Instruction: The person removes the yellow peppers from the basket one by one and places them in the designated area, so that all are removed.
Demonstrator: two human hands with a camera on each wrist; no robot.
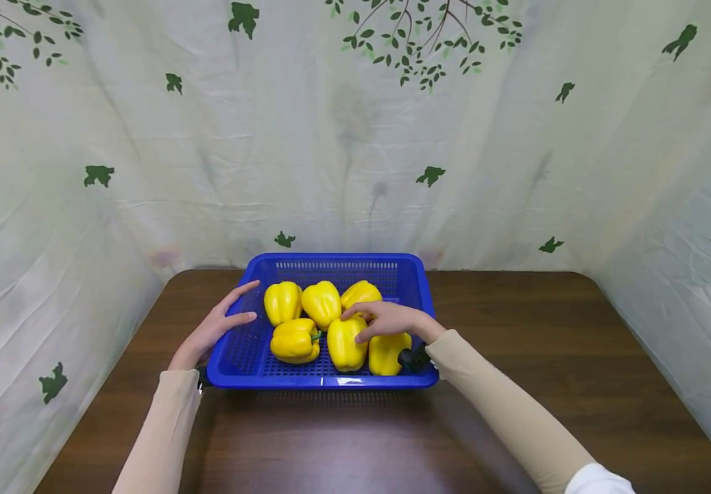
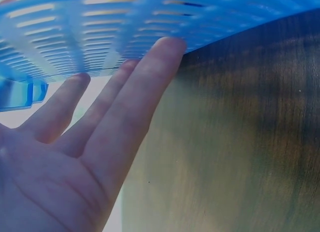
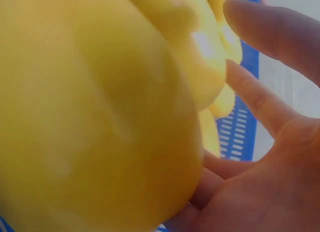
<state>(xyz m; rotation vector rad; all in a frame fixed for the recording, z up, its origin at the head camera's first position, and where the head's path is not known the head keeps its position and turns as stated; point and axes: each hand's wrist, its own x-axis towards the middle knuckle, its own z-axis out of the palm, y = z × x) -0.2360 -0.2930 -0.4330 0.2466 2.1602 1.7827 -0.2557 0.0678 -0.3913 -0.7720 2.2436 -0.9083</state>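
Your left hand was spread, straight fingers against the side of the blue basket that stood on the table. Your right hand reached over its other side, fingers parted loosely above a yellow pepper. Another pepper lay under your right wrist, a third just beyond those fingers, and three more between your hands. A pale patch (label or glare, you couldn't tell) marked the rim below your right hand.
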